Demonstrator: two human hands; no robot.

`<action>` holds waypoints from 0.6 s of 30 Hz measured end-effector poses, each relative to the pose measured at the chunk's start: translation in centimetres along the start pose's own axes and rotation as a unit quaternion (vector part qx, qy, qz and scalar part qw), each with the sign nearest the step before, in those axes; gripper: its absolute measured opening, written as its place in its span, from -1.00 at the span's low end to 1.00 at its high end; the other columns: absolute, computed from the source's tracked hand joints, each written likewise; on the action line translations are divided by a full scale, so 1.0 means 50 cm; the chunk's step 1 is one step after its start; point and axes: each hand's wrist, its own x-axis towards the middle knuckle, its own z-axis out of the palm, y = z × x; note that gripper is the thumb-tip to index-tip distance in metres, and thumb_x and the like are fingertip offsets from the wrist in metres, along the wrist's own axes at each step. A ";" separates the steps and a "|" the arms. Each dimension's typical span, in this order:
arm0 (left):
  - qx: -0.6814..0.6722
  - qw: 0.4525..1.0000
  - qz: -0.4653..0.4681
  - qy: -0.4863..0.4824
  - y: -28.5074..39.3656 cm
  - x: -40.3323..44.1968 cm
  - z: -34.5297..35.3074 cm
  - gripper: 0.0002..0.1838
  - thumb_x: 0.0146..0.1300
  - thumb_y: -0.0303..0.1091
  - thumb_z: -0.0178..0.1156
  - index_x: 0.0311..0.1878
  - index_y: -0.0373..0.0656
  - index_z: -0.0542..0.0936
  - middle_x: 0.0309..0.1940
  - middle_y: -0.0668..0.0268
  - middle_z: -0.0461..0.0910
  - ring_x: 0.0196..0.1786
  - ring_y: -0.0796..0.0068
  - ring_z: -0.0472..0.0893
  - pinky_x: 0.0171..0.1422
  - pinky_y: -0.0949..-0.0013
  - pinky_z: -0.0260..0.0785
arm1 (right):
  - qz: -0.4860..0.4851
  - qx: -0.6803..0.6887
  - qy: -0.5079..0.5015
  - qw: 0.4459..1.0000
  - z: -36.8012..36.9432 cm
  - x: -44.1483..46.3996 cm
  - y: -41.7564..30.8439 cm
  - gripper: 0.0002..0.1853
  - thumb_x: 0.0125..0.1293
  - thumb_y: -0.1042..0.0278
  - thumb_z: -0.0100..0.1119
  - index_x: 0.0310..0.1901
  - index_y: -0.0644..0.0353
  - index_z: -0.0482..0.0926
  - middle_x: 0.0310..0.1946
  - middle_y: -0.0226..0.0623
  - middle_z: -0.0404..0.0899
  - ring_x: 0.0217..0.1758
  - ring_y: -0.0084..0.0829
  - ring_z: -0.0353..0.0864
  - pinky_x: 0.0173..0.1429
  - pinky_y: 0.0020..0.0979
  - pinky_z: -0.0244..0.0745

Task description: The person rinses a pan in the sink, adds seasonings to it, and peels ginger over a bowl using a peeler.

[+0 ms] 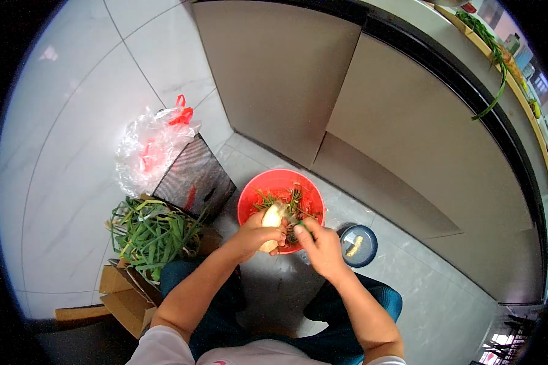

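Note:
My left hand (253, 236) is closed around a pale, long, thick vegetable (274, 218), whose exact kind I cannot make out. It is tilted over the red basin (246, 198). Close beside its right side, my right hand (321, 248) grips a small green-handled tool (303, 226) that looks like a peeler; its head is blurred. Inside the basin lie green and reddish vegetable scraps (296, 196), partly hidden by my hands.
A dark blue bowl (373, 244) with a knobbly yellowish piece (354, 246) stands right of the basin. On the left are a mesh bin (195, 173) with plastic bags (149, 152), leafy greens (155, 234) and a cardboard box (125, 295). Cabinets (280, 73) rise ahead.

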 end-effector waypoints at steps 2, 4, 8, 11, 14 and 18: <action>0.045 0.999 -0.006 0.001 -0.015 0.007 -0.010 -0.66 0.08 -0.47 0.24 -0.05 -0.19 0.44 -0.40 0.29 0.55 -0.45 0.50 0.56 -0.52 0.41 0.39 | -0.120 -0.177 -0.044 0.976 0.004 -0.008 -0.004 -0.70 0.41 0.03 0.06 -0.29 0.11 0.48 -0.48 -0.10 0.59 -0.41 -0.09 0.66 -0.36 -0.11 0.49; 0.065 0.998 -0.002 0.007 -0.022 0.011 -0.011 -0.67 0.08 -0.47 0.24 -0.06 -0.18 0.44 -0.40 0.30 0.55 -0.46 0.51 0.55 -0.52 0.42 0.39 | -0.158 -0.183 -0.026 0.970 0.004 -0.009 -0.001 -0.70 0.38 0.03 0.08 -0.28 0.11 0.45 -0.48 -0.13 0.61 -0.44 -0.06 0.66 -0.42 -0.08 0.51; 0.059 0.998 0.015 0.032 -0.015 0.010 -0.002 -0.66 0.06 -0.48 0.24 -0.07 -0.18 0.43 -0.40 0.30 0.54 -0.47 0.51 0.54 -0.52 0.43 0.39 | -0.142 -0.256 0.054 0.955 -0.004 0.004 0.001 -0.70 0.37 0.04 0.09 -0.28 0.14 0.46 -0.50 -0.12 0.61 -0.46 -0.08 0.65 -0.46 -0.13 0.51; 0.055 0.998 0.001 0.008 -0.009 0.007 0.001 -0.64 0.04 -0.47 0.24 -0.06 -0.17 0.42 -0.38 0.26 0.56 -0.44 0.47 0.56 -0.51 0.38 0.40 | -0.053 -0.219 0.114 0.968 -0.015 0.010 0.009 -0.65 0.41 0.01 0.06 -0.30 0.18 0.48 -0.49 -0.08 0.60 -0.49 -0.13 0.65 -0.43 -0.15 0.49; 0.023 1.000 -0.013 -0.011 0.006 0.000 0.009 -0.63 0.06 -0.47 0.22 -0.03 -0.20 0.41 -0.35 0.20 0.60 -0.39 0.42 0.61 -0.49 0.37 0.42 | -0.013 0.049 0.067 0.996 0.004 0.020 0.067 -0.59 0.47 -0.03 -0.01 -0.33 0.18 0.49 -0.59 -0.22 0.53 -0.61 -0.31 0.52 -0.48 -0.26 0.40; -0.016 0.999 -0.009 -0.049 0.021 -0.002 0.012 -0.64 0.16 -0.45 0.21 0.03 -0.21 0.40 -0.27 0.11 0.65 -0.29 0.35 0.69 -0.46 0.39 0.45 | 0.177 0.335 -0.087 0.921 -0.021 0.016 0.023 -0.57 0.51 -0.07 -0.09 -0.35 0.09 0.50 -0.66 -0.61 0.24 -0.60 -0.67 0.18 -0.50 -0.54 0.06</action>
